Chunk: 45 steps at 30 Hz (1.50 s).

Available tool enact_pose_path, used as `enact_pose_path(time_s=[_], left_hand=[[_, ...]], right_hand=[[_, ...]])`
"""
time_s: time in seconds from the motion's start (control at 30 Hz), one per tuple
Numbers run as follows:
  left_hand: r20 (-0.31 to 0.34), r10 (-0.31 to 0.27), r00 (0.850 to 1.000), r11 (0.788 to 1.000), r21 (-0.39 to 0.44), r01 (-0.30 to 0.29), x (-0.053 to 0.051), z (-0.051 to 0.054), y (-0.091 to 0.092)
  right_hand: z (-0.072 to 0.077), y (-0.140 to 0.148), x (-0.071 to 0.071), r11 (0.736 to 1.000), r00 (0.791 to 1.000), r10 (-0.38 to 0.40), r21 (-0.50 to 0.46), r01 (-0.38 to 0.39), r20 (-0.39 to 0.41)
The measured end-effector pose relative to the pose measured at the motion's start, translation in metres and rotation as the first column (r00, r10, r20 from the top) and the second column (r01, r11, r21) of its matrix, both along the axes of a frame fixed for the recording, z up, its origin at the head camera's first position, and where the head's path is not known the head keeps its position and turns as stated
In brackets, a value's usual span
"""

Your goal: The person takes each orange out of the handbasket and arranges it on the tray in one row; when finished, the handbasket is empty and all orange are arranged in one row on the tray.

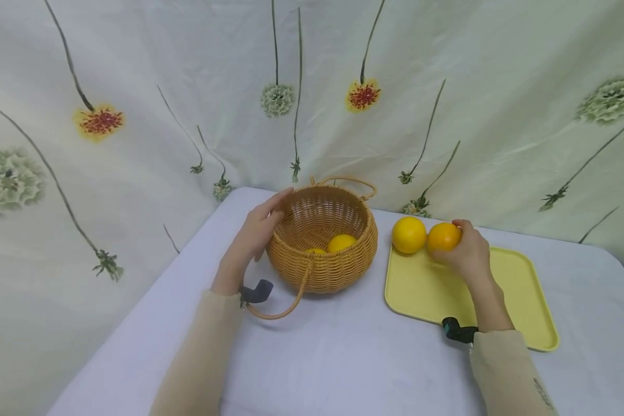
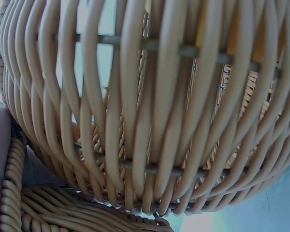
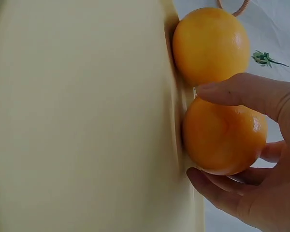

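My right hand [image 1: 467,254] grips an orange [image 1: 444,237] at the far edge of a yellow tray [image 1: 421,289]. In the right wrist view, the thumb lies on one side of the orange [image 3: 224,137] and the fingers on the other. A second, yellower orange [image 1: 408,234] sits beside it at the tray's far left corner. My left hand [image 1: 255,228] rests on the left rim of a round wicker basket [image 1: 322,268], fingers fairly straight. Two yellow fruits [image 1: 341,242] show inside the basket, one mostly hidden by the near rim.
One basket handle [image 1: 275,316] hangs down in front toward my left wrist; another handle [image 1: 351,179] stands at the back. A white cloth covers the table [image 1: 343,358]. Behind it hangs a flower-patterned curtain [image 1: 213,58]. Basket weave [image 2: 154,96] fills the left wrist view.
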<state>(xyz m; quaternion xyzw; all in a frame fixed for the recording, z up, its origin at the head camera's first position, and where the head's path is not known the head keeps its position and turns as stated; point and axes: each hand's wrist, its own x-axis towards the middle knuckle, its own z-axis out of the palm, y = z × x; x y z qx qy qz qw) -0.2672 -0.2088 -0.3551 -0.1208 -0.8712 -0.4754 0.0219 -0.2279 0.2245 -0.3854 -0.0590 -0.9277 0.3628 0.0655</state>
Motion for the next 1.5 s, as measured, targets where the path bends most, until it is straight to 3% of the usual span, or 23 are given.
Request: enact_pose_path(time_s=[0.13,0.37,0.53,0.7,0.93,1.13,1.37,1.5], left_hand=[[0.01,0.001,1.0,1.0,0.009,-0.001,0.0,0.0,0.0],[0.022,-0.002,1.0,1.0,0.024,0.002,-0.001,0.004,0.002],[0.031,0.004,1.0,1.0,0.009,-0.004,0.0,0.006,0.002],[0.015,0.002,1.0,1.0,-0.001,-0.002,0.0,0.006,0.001],[0.011,0.005,1.0,1.0,0.003,-0.005,0.0,0.006,0.0],[0.016,0.015,1.0,1.0,0.012,-0.015,0.0,0.005,0.0],[0.022,0.008,1.0,0.999,0.034,-0.008,-0.001,0.002,0.002],[0.013,0.011,1.0,1.0,0.027,-0.012,0.001,0.002,0.003]], right_hand=[[-0.004,0.004,-0.003,0.995,0.993,0.097,-0.007,-0.097,0.071],[0.002,0.009,0.001,0.994,0.992,0.101,-0.035,-0.099,0.071],[0.007,0.008,0.001,0.997,0.997,0.072,-0.015,-0.073,-0.024],[0.02,0.0,0.005,0.998,0.99,0.066,0.008,-0.065,-0.128],[0.046,-0.016,0.016,0.994,0.982,0.113,0.01,-0.112,-0.155],[0.055,-0.032,0.021,0.985,0.978,0.166,-0.016,-0.169,-0.129],[0.058,-0.061,0.018,0.947,0.943,0.289,-0.093,-0.307,-0.164],[0.069,-0.076,0.012,0.929,0.926,0.331,-0.11,-0.353,-0.182]])
